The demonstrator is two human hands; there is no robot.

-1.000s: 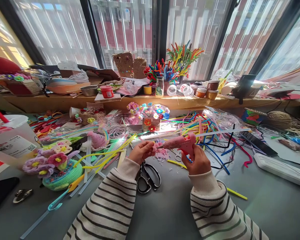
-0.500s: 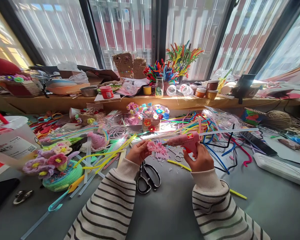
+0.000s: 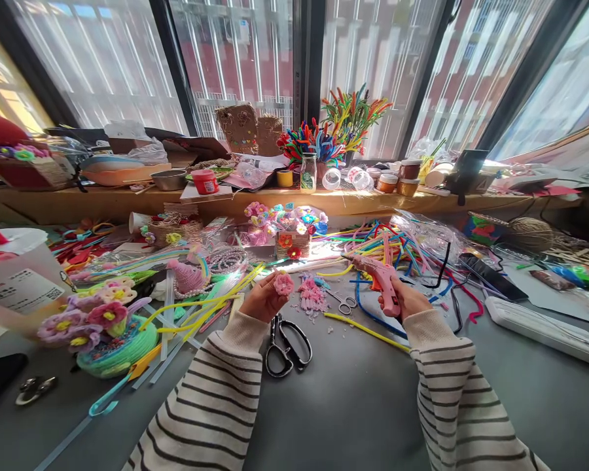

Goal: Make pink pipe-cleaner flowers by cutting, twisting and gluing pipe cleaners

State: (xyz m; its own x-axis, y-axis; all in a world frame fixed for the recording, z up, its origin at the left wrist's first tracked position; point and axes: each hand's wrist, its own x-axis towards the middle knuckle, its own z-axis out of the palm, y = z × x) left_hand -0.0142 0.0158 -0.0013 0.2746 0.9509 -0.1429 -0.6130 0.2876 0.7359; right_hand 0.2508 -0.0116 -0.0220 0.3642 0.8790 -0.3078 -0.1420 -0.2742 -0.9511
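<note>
Between the fingertips of my left hand (image 3: 264, 297) is a small pink fluffy flower (image 3: 283, 283). My right hand (image 3: 406, 297) is wrapped round the handle of a pink glue gun (image 3: 383, 278), whose nozzle points up and to the left, apart from the flower. A pile of pink fuzzy scraps (image 3: 313, 294) lies between the hands. Small silver scissors (image 3: 346, 303) rest just right of the pile. Larger black-handled scissors (image 3: 288, 347) lie below my left hand.
Left on the grey table (image 3: 334, 405) stand a cup (image 3: 22, 281) and a green pot of crocheted flowers (image 3: 120, 347). Colourful pipe cleaners (image 3: 373, 245) lie behind my right hand. A white power strip (image 3: 544, 330) sits at right.
My right hand has moved right with the glue gun, so its nozzle is away from the flower. The flower in my left hand has turned and shifted slightly left.
</note>
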